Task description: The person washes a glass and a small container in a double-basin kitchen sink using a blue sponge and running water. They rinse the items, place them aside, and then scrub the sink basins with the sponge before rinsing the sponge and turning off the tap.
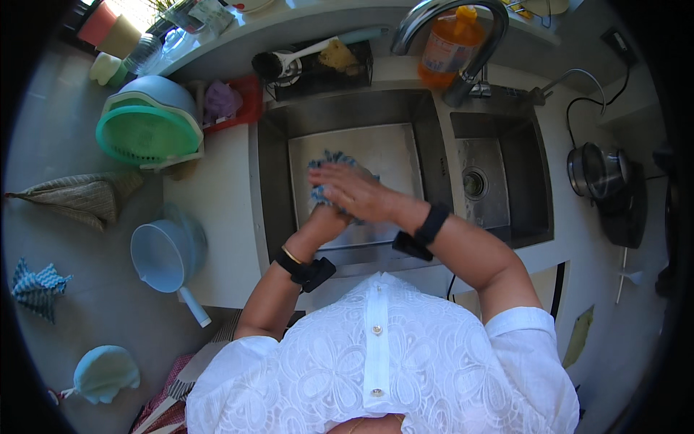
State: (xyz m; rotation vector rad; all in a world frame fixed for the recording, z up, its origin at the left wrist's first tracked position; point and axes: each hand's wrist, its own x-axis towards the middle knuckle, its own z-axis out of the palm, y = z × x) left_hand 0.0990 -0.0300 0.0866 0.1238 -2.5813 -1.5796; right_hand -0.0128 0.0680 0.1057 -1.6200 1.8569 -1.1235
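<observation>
Over the large basin of a stainless-steel sink (271, 179), a crumpled blue-and-white cloth (332, 157) is pressed between my two hands. My right hand (355, 190) lies across the top of it, fingers pointing left, slightly blurred. Beneath it, my left hand (327, 223) comes up from below; its fingers are largely hidden by the cloth and the right hand. Parts of the cloth stick out past the right fingertips and between the hands. Both wrists wear dark bands. Below them shows the pale metal floor (374, 144) of the basin.
A chrome faucet (461, 89) and a bottle of orange liquid (450, 49) stand behind the sink. A smaller basin (504, 179) with a drain is at right. A black caddy (347, 70) holds brushes and a sponge. Nested basins (149, 130) and a blue dipper (160, 257) are at left.
</observation>
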